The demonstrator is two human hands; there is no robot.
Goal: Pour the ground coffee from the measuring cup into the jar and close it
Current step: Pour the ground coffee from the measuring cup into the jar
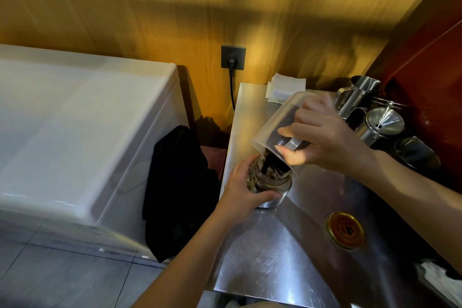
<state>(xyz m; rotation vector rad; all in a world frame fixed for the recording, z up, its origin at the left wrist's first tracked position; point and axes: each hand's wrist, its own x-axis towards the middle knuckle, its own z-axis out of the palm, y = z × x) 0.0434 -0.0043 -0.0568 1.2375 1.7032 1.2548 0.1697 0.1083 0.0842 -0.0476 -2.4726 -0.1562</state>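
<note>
The jar (271, 182) stands on the steel counter (287, 252) near its left edge, a little below and right of frame centre, with its mouth open. The measuring cup (280, 125) is tipped steeply over it from about two o'clock, the rim touching or just above the mouth, and a dark tongue of ground coffee (272, 162) slides down the cup's lower wall into the jar.

To pour well here, I judge the rim should stay over the middle of the narrow mouth and the tilt should increase slowly, so that clinging grounds do not drop in a lump and spill over the shoulder. A light tap on the cup would likely free what sticks to the wall.

The left hand (243, 192) wraps the jar from eight o'clock, fingers closed around the glass. The right hand (322, 137) has its fingers curled through the cup's handle, thumb pressed on the side.

Coffee seems to fill the jar almost to its neck; how much remains in the cup is hard to tell.

The gold lid (345, 230) lies flat on the counter at four o'clock from the jar, well apart, not yet fitted. At two o'clock, beyond the cup, stand steel pitchers (362, 94); their contents are not visible. Folded white papers (285, 87) lie at twelve o'clock.
</note>
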